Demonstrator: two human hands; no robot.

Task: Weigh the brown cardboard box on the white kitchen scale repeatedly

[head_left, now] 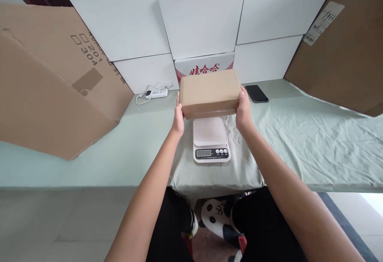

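- Head view, step in hand: a closed brown cardboard box is held level between both hands, above and slightly behind the platform of a kitchen scale; it is judged not yet set down, though contact at the box's rear edge cannot be told.
- Next move, as a judgement: a level lowering onto the platform centre is called for, with the display left uncovered.
- Left hand: grip closed on the box's left end, forearm extended forward.
- Right hand: grip closed on the right end, mirrored.
- Surroundings: worktop under green cloth; phone; power strip.
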